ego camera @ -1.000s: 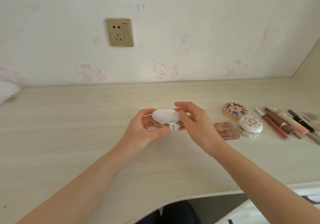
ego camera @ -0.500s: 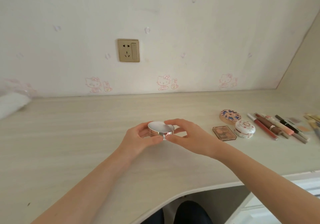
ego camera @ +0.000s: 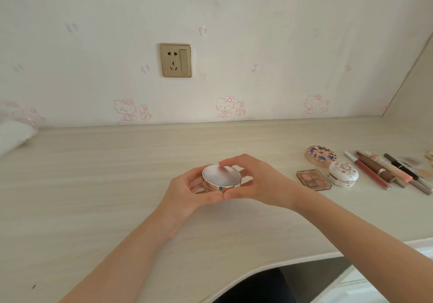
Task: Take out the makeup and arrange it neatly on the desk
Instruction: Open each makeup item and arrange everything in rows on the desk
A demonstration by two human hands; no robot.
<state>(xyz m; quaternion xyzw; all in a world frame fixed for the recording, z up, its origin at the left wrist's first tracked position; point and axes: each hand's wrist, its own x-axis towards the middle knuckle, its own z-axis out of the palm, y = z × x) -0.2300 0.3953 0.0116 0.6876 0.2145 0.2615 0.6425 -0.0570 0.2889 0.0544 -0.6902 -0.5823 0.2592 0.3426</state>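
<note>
The left hand point(ego camera: 187, 192) and right hand point(ego camera: 262, 183) clasp the round silver compact point(ego camera: 221, 177) from either side, low over the table point(ego camera: 117, 185); right of the compact lie a brown palette point(ego camera: 314, 179), a white round case point(ego camera: 342, 174) and a row of lipsticks point(ego camera: 384, 169); beyond it, a wall socket point(ego camera: 175, 60)

Silver round compact point(ego camera: 221, 178); pale wood-grain bench point(ego camera: 93, 185); gold socket plate point(ego camera: 175, 60); pink cartoon-cat wallpaper point(ego camera: 225, 107); white floral jar point(ego camera: 343, 174).
</note>
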